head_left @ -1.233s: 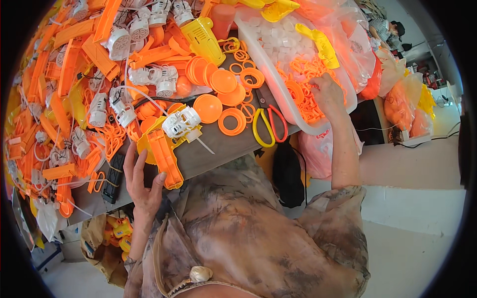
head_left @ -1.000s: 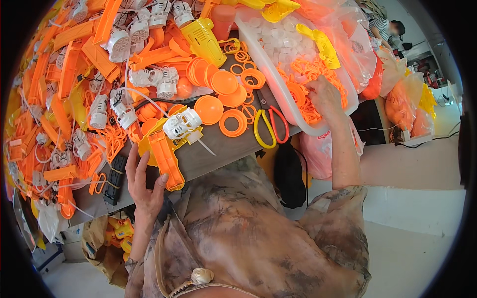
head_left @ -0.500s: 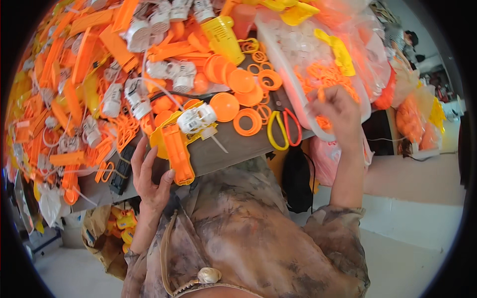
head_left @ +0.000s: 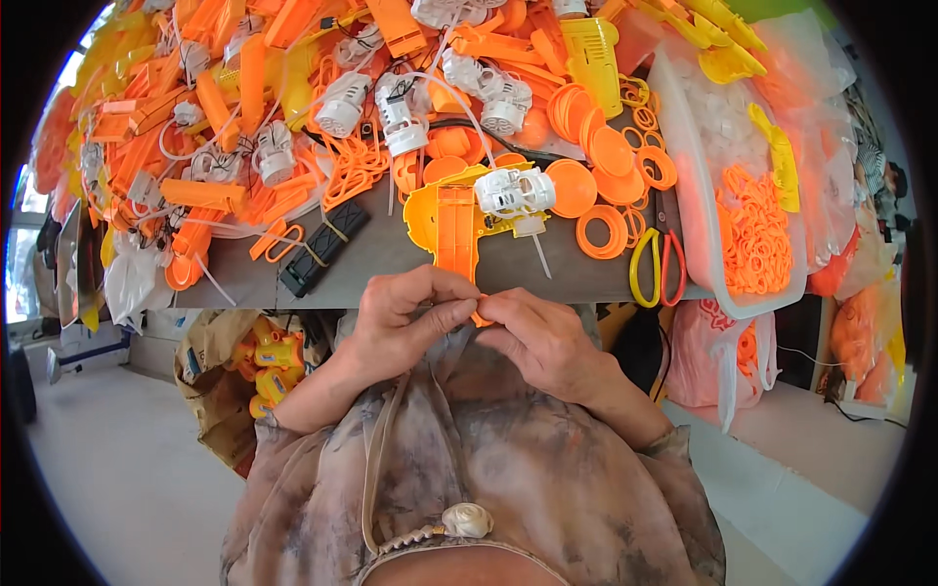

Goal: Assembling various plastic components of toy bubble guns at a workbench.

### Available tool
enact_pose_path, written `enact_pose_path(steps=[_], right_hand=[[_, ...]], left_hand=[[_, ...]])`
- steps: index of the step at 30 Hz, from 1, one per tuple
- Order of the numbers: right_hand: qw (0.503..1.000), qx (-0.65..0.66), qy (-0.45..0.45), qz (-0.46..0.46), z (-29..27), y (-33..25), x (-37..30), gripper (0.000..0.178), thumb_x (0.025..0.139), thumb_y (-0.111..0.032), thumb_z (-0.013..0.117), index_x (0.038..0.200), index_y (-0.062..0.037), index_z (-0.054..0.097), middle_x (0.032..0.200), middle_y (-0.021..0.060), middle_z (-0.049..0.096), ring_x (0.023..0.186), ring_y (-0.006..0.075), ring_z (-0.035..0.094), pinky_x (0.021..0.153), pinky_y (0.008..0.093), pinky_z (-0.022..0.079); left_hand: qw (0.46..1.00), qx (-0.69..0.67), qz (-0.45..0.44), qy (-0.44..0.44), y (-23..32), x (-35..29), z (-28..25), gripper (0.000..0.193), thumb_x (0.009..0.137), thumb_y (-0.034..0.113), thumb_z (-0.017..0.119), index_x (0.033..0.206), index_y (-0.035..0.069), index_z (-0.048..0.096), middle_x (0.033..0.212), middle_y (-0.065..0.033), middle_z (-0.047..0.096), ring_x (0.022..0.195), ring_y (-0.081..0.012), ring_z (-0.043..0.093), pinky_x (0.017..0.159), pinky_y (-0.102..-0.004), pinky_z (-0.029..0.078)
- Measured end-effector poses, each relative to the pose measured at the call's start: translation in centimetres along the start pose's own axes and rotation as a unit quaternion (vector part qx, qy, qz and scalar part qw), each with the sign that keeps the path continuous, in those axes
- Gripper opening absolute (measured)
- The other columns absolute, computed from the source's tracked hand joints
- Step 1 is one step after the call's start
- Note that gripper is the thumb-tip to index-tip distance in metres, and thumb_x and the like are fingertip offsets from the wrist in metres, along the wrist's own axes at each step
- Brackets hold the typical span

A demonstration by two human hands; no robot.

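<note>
Over the front edge of the table my left hand (head_left: 405,320) and my right hand (head_left: 540,337) come together, fingertips pinched on a small orange plastic piece (head_left: 479,319). Most of that piece is hidden by the fingers. Just beyond them lies a yellow plastic shell half (head_left: 422,221), open side up. An orange part (head_left: 456,234) is set along its grip, and a white mechanism (head_left: 512,192) with a thin clear tube rests at its right end.
A translucent tray (head_left: 728,290) of orange loop-shaped pieces (head_left: 752,239) stands at the right. Scissors with yellow and red handles (head_left: 645,269), orange rings (head_left: 601,232) and a black block (head_left: 323,250) lie nearer. Orange parts and white mechanisms heap up behind. A brown bag (head_left: 198,364) stands below.
My right hand has come from the tray to the front edge, bringing a small orange piece. My left hand has left the shell's side and met it. The view has shifted left.
</note>
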State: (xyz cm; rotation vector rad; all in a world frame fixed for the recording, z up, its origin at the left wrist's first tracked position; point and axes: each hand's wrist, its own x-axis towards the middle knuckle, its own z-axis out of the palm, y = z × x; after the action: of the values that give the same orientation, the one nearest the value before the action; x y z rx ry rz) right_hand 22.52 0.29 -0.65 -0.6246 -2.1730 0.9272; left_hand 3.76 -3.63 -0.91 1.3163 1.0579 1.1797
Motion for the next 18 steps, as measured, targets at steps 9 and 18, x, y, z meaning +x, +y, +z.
enact_pose_path(steps=[9, 18], right_hand=[[0.985, -0.167, 0.017, 0.048, 0.7, 2.6, 0.7, 0.024, 0.074, 0.003, 0.066, 0.096, -0.0001, 0.056, 0.076, 0.0129, 0.054, 0.063, 0.0294, 0.058, 0.053, 0.0362, 0.046], [0.95, -0.289, -0.1, 0.058, 0.0, 2.9, 2.0, 0.015, 0.077, -0.002, 0.056, 0.09, -0.0025, 0.048, 0.079, 0.0107, 0.049, 0.067, 0.0277, 0.058, 0.054, 0.0358, 0.047]], left_hand=[[0.908, 0.369, 0.184, 0.071, -0.3, 1.7, -1.6, 0.027, 0.075, 0.005, 0.069, 0.1, 0.0, 0.062, 0.101, -0.0145, 0.062, 0.091, -0.0264, 0.06, 0.076, -0.0324, 0.048], [0.843, 0.497, 0.206, -0.029, -2.3, 3.0, -2.9, 0.05, 0.073, 0.024, 0.071, 0.115, 0.003, 0.056, 0.134, -0.0165, 0.043, 0.128, -0.0367, 0.036, 0.103, -0.0493, 0.031]])
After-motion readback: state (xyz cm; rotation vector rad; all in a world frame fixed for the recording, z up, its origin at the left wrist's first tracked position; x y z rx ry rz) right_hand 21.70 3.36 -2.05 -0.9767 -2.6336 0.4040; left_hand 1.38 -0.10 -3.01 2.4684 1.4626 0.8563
